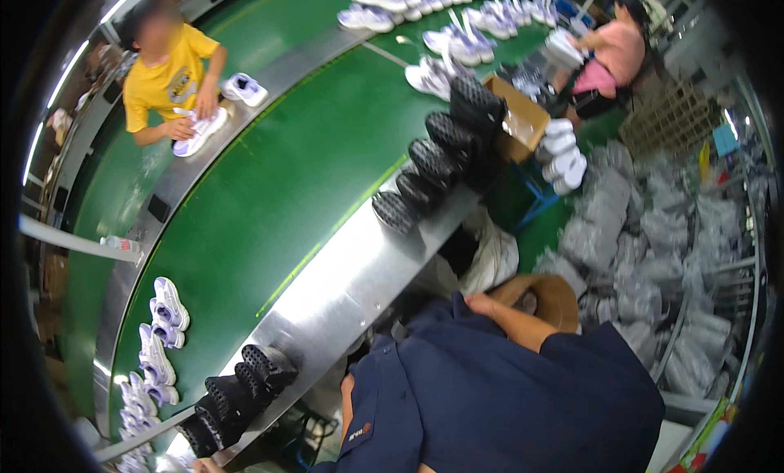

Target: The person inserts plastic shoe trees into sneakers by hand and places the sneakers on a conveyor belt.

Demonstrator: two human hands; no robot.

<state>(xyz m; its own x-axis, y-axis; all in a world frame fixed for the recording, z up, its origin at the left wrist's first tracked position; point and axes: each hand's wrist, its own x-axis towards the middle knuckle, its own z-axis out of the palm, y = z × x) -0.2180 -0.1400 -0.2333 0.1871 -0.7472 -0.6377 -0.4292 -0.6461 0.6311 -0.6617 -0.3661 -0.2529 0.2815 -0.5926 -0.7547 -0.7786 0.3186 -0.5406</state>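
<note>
My right hand [481, 303] is at the edge of my navy shirt [490, 387], beside an open brown cardboard container; its fingers are largely hidden. At the bottom left edge, only part of my left hand [207, 465] shows, near several black shoes with patterned soles [229, 399] lying on their sides along the metal table edge [318, 314]. Whether it holds anything is not visible. Further up the same metal edge, another row of black shoes [429, 161] leans together, soles facing left.
White and lilac sneakers [162, 350] line the green belt [294, 185] at left, with more at the top. Across it, a person in yellow [171, 75] handles a sneaker. A seated person [612, 50] holds white items, near a cardboard box [520, 118]. Plastic-wrapped bundles [594, 216] pile up at right.
</note>
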